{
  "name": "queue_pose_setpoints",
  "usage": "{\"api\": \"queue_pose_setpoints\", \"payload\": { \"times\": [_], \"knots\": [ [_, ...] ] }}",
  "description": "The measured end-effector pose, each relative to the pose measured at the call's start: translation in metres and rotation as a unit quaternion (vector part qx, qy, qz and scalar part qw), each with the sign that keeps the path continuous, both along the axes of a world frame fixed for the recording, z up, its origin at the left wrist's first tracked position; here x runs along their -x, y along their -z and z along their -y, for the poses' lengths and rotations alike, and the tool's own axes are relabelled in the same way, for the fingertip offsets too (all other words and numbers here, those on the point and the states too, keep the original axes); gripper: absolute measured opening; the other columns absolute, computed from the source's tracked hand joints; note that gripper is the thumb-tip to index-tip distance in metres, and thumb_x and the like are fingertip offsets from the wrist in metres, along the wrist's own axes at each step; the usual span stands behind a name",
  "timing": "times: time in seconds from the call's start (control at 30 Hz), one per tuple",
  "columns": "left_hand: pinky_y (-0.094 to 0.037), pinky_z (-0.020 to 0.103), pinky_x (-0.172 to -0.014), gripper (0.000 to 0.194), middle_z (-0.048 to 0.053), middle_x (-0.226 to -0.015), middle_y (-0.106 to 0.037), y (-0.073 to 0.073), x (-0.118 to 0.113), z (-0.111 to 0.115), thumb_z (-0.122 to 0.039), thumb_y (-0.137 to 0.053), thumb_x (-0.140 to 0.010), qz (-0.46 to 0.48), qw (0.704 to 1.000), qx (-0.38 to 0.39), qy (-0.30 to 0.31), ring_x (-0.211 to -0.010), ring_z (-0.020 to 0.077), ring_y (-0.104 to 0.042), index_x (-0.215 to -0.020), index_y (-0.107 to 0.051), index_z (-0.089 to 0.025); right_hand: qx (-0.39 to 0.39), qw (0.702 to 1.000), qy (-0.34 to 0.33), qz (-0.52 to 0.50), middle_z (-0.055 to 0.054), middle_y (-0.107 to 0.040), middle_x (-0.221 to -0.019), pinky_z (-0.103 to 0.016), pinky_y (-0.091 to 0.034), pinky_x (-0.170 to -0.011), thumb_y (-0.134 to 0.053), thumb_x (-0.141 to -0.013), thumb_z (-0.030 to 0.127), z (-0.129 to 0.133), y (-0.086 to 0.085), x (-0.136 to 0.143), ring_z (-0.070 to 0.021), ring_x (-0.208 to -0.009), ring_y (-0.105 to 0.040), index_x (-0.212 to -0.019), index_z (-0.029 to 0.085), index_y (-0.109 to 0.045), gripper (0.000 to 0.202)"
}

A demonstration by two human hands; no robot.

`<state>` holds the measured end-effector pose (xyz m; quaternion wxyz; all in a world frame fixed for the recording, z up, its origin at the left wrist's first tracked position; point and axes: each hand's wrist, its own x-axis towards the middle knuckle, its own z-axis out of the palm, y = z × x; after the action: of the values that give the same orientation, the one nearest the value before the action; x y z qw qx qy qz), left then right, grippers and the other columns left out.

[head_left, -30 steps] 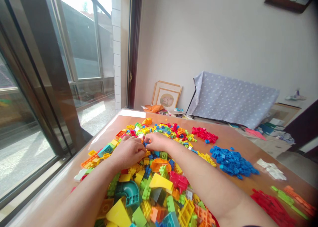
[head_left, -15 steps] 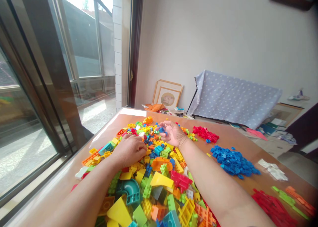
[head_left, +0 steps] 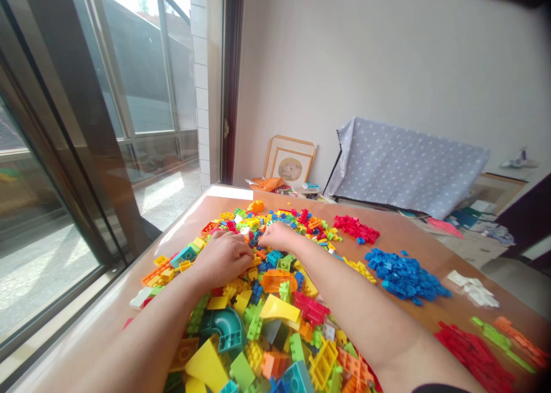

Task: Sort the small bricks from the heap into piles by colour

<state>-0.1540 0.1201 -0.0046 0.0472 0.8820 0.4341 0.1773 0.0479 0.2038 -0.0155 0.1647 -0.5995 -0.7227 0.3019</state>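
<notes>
The mixed heap of plastic toy building bricks (head_left: pixel 255 355) spreads over a brown tabletop (head_left: pixel 398 235), studded pieces jumbled in yellow, lime green, orange, red, blue and teal. Larger pieces fill the heap's near part: a teal curved tube (head_left: pixel 228 331), a yellow curved slope brick (head_left: pixel 279 311), a yellow wedge (head_left: pixel 209 363) and a red block (head_left: pixel 310 308); small bricks crowd its far part. Any moulded marking on the studs is too small to read.

The left hand (head_left: pixel 228 257) lies on the heap's far left part, palm down with fingers bent; whether it grasps a brick cannot be told. The right hand (head_left: pixel 279 236) reaches into the heap's far middle, fingertips drawn together and pointing down among small bricks; what they pinch, if anything, is hidden.

Right of the heap lie single-colour groups: small red bricks (head_left: pixel 357 229) farthest back, a blue pile (head_left: pixel 407 275), white bricks (head_left: pixel 473 288), and nearer, long red pieces (head_left: pixel 473 355) beside lime strips (head_left: pixel 501 341) and orange strips (head_left: pixel 520 341). Beyond the heap stand a framed picture (head_left: pixel 290 169) and a grey-blue polka-dot cloth (head_left: pixel 408 166)
</notes>
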Motion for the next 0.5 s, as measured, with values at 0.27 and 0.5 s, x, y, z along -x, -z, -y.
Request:
{"api": "queue_pose_setpoints", "payload": {
  "times": [0.27, 0.5],
  "knots": [
    [-0.035, 0.039, -0.091, 0.025, 0.001, -0.088, -0.070, -0.002, -0.001, -0.001, -0.029, -0.055, -0.093, 0.003, 1.000, 0.000, -0.001, -0.090, 0.0211, -0.059, -0.081, -0.078, -0.029, 0.054, 0.957, -0.085, -0.273, -0.004, -0.064, -0.075, -0.023, -0.030, -0.046, -0.043, -0.084, 0.062, -0.002, -0.018, -0.044, -0.0118, -0.053, -0.042, -0.083, 0.022, -0.055, 0.042],
    [-0.035, 0.039, -0.090, 0.025, 0.001, -0.086, -0.069, -0.001, -0.001, 0.001, -0.028, -0.055, -0.092, 0.009, 1.000, -0.004, 0.002, -0.087, 0.0208, -0.058, -0.080, -0.077, -0.029, -0.034, 0.997, -0.069, -0.020, -0.003, -0.067, -0.072, -0.024, -0.039, -0.055, -0.063, -0.086, 0.051, -0.001, -0.014, -0.020, -0.0138, -0.061, -0.055, -0.080, 0.021, -0.063, 0.031]
  ]
}}
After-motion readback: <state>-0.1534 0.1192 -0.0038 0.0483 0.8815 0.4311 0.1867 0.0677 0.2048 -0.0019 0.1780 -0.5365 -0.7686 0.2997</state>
